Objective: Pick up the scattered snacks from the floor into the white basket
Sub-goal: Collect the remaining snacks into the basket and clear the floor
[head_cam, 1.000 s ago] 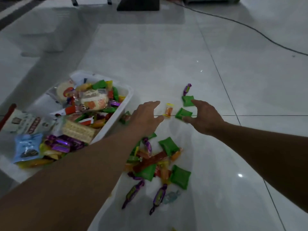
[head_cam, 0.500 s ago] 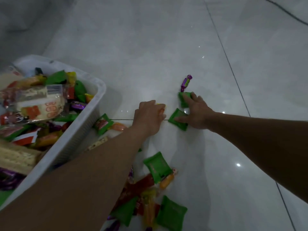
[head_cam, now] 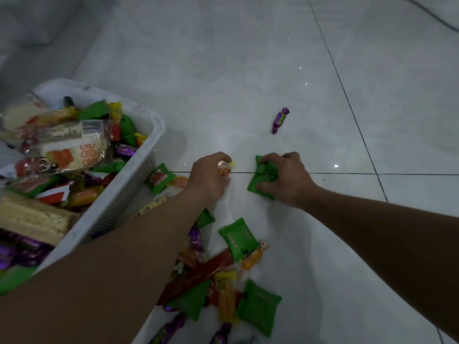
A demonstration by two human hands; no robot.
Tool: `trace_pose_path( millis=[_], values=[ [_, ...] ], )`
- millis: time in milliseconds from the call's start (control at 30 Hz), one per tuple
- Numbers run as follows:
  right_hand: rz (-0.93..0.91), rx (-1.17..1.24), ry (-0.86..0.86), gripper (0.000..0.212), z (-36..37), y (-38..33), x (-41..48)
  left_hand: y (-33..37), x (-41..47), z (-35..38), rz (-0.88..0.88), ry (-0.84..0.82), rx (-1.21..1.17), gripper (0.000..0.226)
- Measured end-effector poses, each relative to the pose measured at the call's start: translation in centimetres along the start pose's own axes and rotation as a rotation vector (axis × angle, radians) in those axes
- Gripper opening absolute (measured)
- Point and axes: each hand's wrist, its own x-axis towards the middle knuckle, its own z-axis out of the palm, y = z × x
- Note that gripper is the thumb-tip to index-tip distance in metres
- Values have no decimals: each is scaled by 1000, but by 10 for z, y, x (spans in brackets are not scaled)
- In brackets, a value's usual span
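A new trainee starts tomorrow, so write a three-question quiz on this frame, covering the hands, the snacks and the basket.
1. True or false: the purple candy lying alone beyond the hands is inside the white basket.
2. What does the right hand hold? A) green packets B) a red stick C) nothing
3. Fill in: the left hand holds a small wrapped candy, mainly ____ in colour.

Key: 1 false, it lies on the floor; 2 A; 3 orange.
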Motion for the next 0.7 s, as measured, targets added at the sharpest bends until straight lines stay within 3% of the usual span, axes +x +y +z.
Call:
trace_pose_path(
  millis=[167, 300, 467, 700],
  values=[
    [97, 121, 3, 53, 10, -11, -36, -5, -33, -15, -28, 1, -139, 24],
    [173, 274, 51, 56, 16, -19, -77, -5, -68, -40, -11, -27, -293, 22],
    [144, 380, 132, 57, 2, -45, -114, 2, -91, -82, 51, -27, -343, 29],
    [-36, 395, 201, 57, -15, -127, -135, 2, -134, -150, 81, 81, -311, 29]
  ],
)
